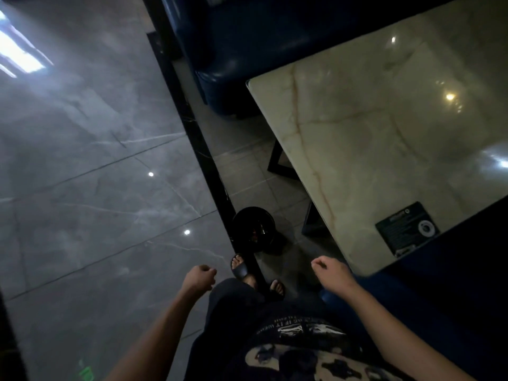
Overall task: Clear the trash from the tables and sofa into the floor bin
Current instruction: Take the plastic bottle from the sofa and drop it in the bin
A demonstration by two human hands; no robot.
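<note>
Landmark: round black floor bin, standing upright on the tiled floor, mouth facing up; small dark and reddish scraps show inside, too dim to name.

Edges and room:
- Black raised strip runs diagonally past the bin's left side, touching or just beside its rim; beyond it lies a wide stretch of glossy grey marble floor, open and reflective.
- Right of the bin, a narrow aisle of matt grey tiles, then the near corner of the worktop.
- Worktop: cream marble with tan veins, rounded corners, its left edge overhanging a dark base near the bin. A dark printed card lies flat near its closest edge.
- Blue upholstered sofa stands beyond the bin, at the worktop's far corner.

Person:
- Left hand, nearer than the bin and to its left, fingers loosely curled, holding nothing visible.
- Right hand, nearer than the bin and to its right, just beside the worktop's near corner, fingers loosely curled, nothing visible in it.
- Feet in dark slide sandals, just short of the bin.

Room: dim, ceiling lights mirrored in floor and worktop.
</note>
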